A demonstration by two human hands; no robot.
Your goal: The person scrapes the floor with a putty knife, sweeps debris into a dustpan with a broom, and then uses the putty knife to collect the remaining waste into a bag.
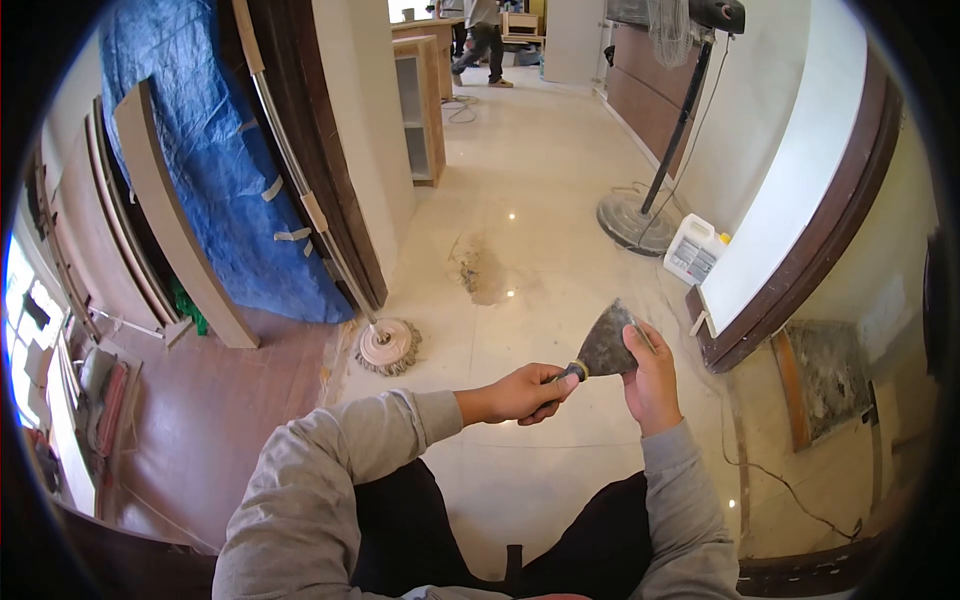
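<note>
A wide putty knife (606, 342) with a dark, stained blade is held up between my hands, above the pale tiled floor. My left hand (525, 393) is closed around its handle, thumb along the top. At the blade's right edge, my right hand (650, 375) pinches the metal between thumb and fingers; part of those fingers is hidden behind the blade. On the tiles ahead lies a brownish patch of dirt or residue (483, 275).
A round mop (386, 345) with a long pole leans at the left, beside a blue tarp (190, 130). To the right stand a fan on a round base (637, 222) and a white jug (694, 250). Another person (485, 45) is at the far end, near a wooden cabinet (425, 110).
</note>
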